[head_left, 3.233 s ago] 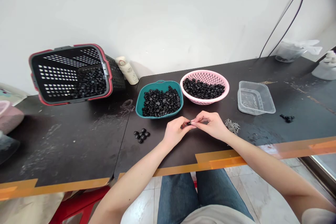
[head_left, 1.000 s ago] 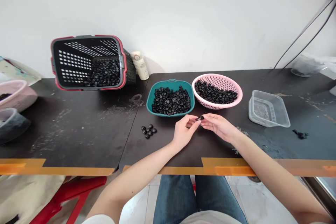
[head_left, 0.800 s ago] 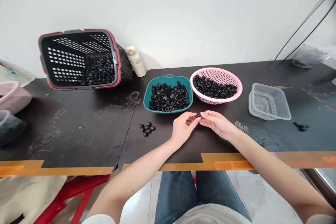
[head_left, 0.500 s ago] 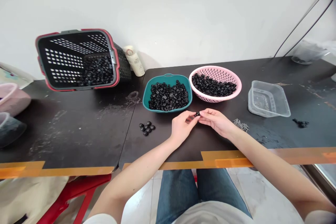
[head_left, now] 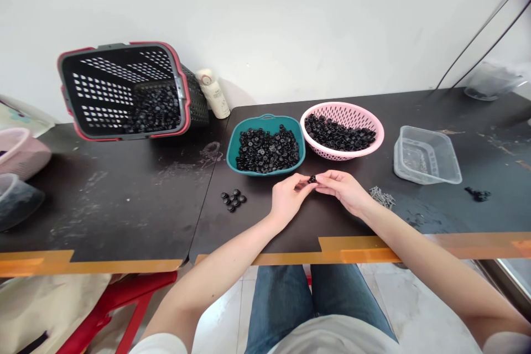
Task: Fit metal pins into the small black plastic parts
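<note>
black plastic piece (head_left: 312,179) pinched just in front of the teal bowl (head_left: 265,118), as i watch from my remote station: left hand (head_left: 289,194) and right hand (head_left: 342,191) meet on it, fingertips closed from both sides. right of the bowl sit a pink colander (head_left: 342,106) of like pieces and small grey pins (head_left: 381,197); a small cluster of black pieces (head_left: 233,199) lies to its left.
</note>
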Tool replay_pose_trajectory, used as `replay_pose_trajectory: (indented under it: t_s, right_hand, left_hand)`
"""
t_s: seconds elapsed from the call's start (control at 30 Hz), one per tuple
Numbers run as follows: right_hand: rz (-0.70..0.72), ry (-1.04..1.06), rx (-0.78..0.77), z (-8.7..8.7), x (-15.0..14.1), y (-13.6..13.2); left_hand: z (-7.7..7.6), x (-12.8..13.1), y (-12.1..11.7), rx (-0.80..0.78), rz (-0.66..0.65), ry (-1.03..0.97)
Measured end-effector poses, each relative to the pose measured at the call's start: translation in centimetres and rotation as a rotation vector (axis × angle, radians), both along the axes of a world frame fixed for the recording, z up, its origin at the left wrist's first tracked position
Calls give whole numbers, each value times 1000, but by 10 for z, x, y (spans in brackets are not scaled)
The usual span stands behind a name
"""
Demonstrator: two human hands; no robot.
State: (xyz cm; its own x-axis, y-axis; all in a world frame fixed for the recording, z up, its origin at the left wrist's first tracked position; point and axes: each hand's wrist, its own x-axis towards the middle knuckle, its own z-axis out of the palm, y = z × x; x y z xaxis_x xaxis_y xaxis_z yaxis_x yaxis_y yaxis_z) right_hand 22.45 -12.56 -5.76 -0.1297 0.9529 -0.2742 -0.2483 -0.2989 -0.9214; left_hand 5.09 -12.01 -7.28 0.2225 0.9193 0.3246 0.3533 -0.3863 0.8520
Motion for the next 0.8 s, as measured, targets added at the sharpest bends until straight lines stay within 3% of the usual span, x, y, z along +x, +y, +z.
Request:
replay_pose_trajectory:
  t_s: [0.23, 0.43, 0.6, 0.8]
  right_hand:
    - [8, -55, 84, 0, -4, -3]
    - [107, 16, 34, 4, -1, -4]
    - [224, 89, -38, 7, 2, -4]
    - [224, 120, 55, 9, -2, -5]
  left_hand:
    - [2, 0, 0, -20, 2, -29]
    - [4, 0, -1, -65, -54, -18]
    - [4, 1, -5, 13, -39, -33]
    - [7, -3, -3, 93, -70, -106]
